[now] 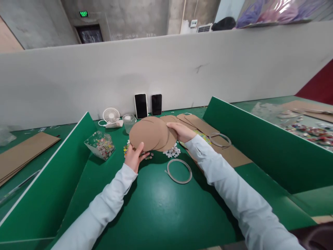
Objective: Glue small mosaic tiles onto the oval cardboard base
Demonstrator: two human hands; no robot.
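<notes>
Several round brown cardboard discs (148,133) are fanned out above the green table, held up between both hands. My left hand (134,157) is closed on their lower left edge, thumb on top and fingers underneath. My right hand (181,131) pinches the right side of the fan. Behind and below the discs lie small white pieces (172,151) in a pile, and colourful bits partly covered by the cardboard. A coiled grey tube ring (179,171) rests on the table just in front of the discs.
Green dividers (260,142) flank the table. A clear box of colourful pieces (101,146), a white fan (111,116), a clear cup (128,123) and two phones (141,106) stand on the left and at the back. Cardboard sheets (234,155) with another ring (220,140) lie right.
</notes>
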